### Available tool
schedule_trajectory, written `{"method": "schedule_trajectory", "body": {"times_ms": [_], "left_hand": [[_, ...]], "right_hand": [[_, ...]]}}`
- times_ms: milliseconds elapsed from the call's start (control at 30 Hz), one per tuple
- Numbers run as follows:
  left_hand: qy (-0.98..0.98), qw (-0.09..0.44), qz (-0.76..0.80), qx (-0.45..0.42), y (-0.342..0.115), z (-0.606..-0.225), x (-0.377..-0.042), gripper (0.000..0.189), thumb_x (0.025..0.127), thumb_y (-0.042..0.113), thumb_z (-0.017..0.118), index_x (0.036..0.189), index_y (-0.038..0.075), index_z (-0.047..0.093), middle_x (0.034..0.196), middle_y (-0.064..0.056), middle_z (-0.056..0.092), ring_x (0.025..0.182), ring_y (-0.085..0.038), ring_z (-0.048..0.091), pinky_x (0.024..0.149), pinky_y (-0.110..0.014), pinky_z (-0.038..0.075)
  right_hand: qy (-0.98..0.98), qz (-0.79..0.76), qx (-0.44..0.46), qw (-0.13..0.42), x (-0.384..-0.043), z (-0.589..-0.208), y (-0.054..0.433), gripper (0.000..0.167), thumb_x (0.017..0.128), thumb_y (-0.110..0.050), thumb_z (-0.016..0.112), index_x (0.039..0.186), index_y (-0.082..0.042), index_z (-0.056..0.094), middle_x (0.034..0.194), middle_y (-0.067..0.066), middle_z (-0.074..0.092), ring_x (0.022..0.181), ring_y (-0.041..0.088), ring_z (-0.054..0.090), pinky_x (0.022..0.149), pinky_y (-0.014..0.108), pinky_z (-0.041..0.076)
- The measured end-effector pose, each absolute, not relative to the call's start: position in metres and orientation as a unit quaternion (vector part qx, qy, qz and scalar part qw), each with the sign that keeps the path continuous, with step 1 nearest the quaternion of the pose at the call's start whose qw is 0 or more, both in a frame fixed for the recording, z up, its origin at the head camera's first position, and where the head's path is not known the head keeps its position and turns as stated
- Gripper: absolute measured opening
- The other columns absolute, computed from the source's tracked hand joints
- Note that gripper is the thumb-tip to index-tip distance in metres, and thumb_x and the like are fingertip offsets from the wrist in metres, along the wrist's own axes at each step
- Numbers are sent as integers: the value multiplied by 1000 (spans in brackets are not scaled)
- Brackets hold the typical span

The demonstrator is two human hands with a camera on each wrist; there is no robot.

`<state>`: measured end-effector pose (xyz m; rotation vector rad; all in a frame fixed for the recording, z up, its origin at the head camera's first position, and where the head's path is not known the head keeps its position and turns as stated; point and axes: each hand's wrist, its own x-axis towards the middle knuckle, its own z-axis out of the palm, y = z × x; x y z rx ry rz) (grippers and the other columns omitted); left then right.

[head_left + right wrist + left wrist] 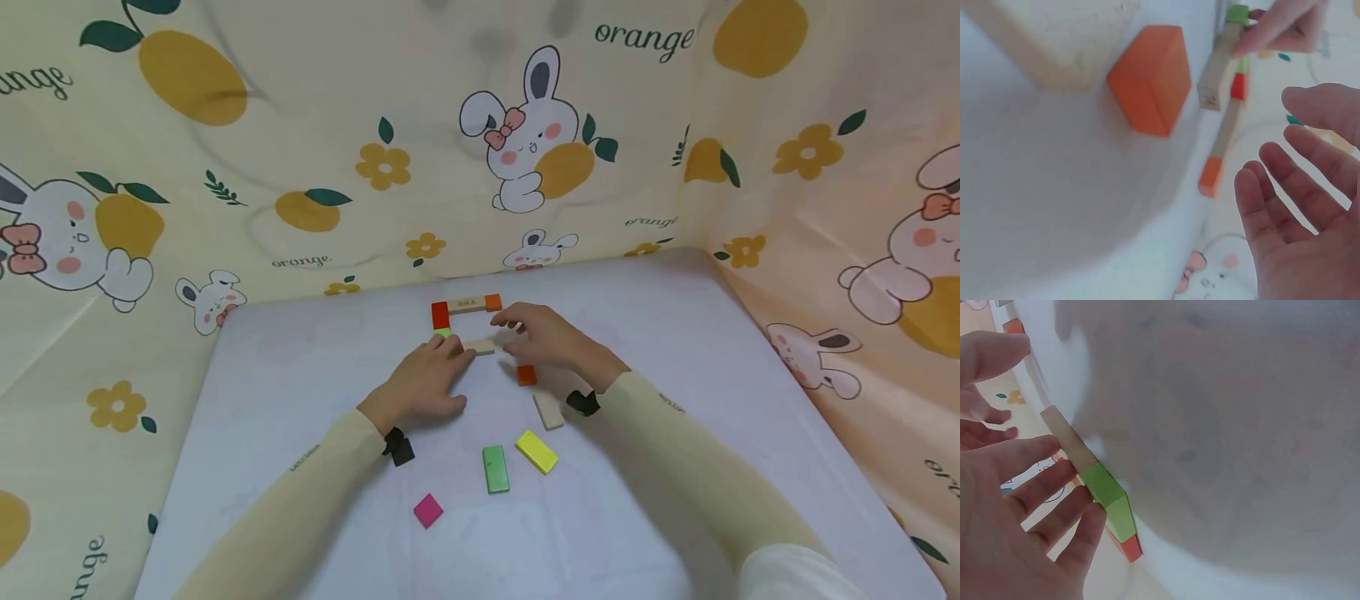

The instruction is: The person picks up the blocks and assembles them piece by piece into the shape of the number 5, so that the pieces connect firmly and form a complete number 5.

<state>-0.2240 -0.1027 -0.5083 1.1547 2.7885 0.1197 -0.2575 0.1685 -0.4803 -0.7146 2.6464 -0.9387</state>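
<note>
My left hand (423,379) lies palm down with straight fingers at a wooden block (480,347). In the left wrist view its fingertips touch or nearly touch this block and a green block (1107,487) that meets its end. A red block (440,315) and a second wooden block (467,305) continue the line to an orange block (492,302) at the back. My right hand (551,337) hovers to the right with loosely bent fingers; the right wrist view shows nothing in it. Below it sits a red-orange block (527,375).
A wooden block (549,411) lies beside the red-orange one. Nearer the front are a yellow block (537,452), a green block (496,469) and a magenta block (428,511). A printed cloth (420,208) encloses the white table (285,400) at the back and sides.
</note>
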Motion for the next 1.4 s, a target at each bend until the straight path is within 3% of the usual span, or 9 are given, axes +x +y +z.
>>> {"method": "schedule_trajectory", "body": {"times_ms": [300, 633, 933, 1400], "left_hand": [[927, 79, 32, 365, -100, -507, -224, 73, 95, 47, 70, 158, 15, 56, 137, -7, 56, 121, -24, 48, 96, -37, 51], [927, 85, 42, 363, -99, -504, -224, 75, 94, 47, 72, 159, 13, 56, 137, -8, 56, 122, -25, 48, 98, -38, 51], [929, 82, 31, 360, -100, -506, -224, 76, 94, 49, 71, 160, 15, 56, 137, -7, 56, 123, -24, 47, 99, -37, 51], [927, 76, 42, 364, -100, -507, -224, 75, 94, 48, 72, 159, 13, 56, 136, -8, 56, 123, -25, 47, 99, -38, 50]], "right_hand": [[909, -312, -250, 117, -237, -472, 195, 44, 99, -13, 79, 141, -6, 69, 139, 13, 67, 121, 35, 63, 101, 51, 55], [914, -319, -201, 149, -220, -491, 204, 44, 97, -17, 80, 139, -11, 71, 132, 3, 70, 117, 26, 62, 99, 46, 56], [907, -319, -231, 147, -221, -505, 200, 42, 92, -16, 88, 131, -11, 74, 117, -3, 71, 107, 21, 63, 94, 40, 56], [912, -301, -246, 131, -220, -507, 197, 37, 92, -11, 88, 127, -11, 75, 118, -1, 72, 106, 20, 65, 97, 40, 57]]}}
